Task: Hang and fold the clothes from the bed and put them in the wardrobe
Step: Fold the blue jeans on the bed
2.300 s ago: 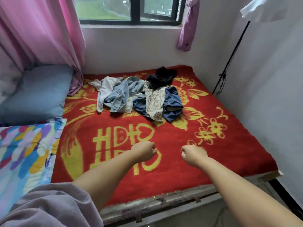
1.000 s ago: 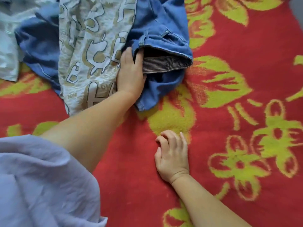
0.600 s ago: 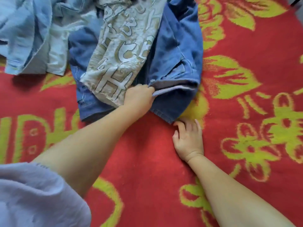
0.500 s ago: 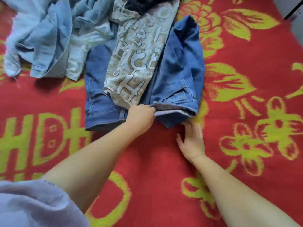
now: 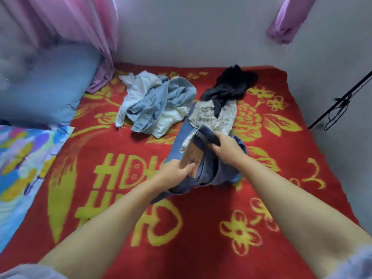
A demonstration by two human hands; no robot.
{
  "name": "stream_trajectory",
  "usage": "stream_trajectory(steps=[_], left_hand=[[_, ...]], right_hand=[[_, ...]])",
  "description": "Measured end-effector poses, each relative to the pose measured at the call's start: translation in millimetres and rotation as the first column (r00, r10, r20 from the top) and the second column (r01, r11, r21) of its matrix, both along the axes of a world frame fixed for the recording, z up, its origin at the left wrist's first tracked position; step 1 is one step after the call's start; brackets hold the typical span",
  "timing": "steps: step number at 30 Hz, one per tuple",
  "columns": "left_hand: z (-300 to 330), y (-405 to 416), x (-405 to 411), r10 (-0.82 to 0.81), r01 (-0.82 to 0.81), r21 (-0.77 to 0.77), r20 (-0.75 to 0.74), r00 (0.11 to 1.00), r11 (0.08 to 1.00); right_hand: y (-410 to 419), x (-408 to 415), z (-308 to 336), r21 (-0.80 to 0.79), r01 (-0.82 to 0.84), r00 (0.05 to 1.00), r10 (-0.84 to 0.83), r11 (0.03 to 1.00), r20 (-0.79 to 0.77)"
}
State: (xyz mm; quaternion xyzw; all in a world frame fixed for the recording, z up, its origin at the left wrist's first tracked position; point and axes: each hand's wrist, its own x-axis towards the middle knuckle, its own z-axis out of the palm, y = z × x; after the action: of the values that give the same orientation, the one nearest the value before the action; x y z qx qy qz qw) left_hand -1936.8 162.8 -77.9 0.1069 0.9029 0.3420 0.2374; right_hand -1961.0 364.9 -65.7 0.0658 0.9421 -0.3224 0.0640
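Observation:
Dark blue jeans (image 5: pixel 213 170) lie in the middle of the red and yellow blanket (image 5: pixel 112 198), their waistband lifted. My left hand (image 5: pixel 177 171) grips the near end of the waistband. My right hand (image 5: pixel 226 147) grips its far end. A pale patterned garment (image 5: pixel 211 115) lies over the jeans' legs behind my hands. A black garment (image 5: pixel 231 85) sits on top of it at the back. A heap of light blue denim and white clothes (image 5: pixel 155 103) lies to the left.
A blue pillow (image 5: pixel 50 87) and a colourful quilt (image 5: pixel 22 158) are at the left edge. Pink curtains (image 5: pixel 80 23) hang behind the pillow. A black stand's leg (image 5: pixel 340 103) leans by the right wall. The wardrobe is out of view.
My head has pulled back, so the whole bed shows. The jeans came toward me with my left hand. My right hand left the blanket and took the waistband's other end.

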Motion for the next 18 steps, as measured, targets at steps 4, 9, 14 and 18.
stream_trajectory(steps=[4, 9, 14, 18], left_hand=[[60.9, -68.9, 3.9, 0.106, -0.098, 0.416, 0.005, 0.994, 0.904], [110.6, -168.1, 13.4, 0.348, -0.317, 0.512, 0.038, 0.937, 0.798], [185.4, -268.4, 34.6, 0.616, -0.489, 0.536, -0.075, 0.784, 0.688], [285.0, -301.2, 58.5, 0.635, -0.427, 0.55, -0.268, 0.724, 0.718]], right_hand=[[-71.4, -19.1, 76.7, 0.032, -0.071, 0.986, 0.075, 0.997, -0.152], [-188.4, -27.3, 132.0, -0.112, -0.097, 0.965, 0.066, 0.989, -0.255], [-322.8, -23.7, 181.3, -0.468, -0.153, 0.972, 0.046, 0.87, -0.232], [-399.3, -16.1, 253.3, -0.782, -0.241, 0.962, 0.033, 0.575, -0.273]])
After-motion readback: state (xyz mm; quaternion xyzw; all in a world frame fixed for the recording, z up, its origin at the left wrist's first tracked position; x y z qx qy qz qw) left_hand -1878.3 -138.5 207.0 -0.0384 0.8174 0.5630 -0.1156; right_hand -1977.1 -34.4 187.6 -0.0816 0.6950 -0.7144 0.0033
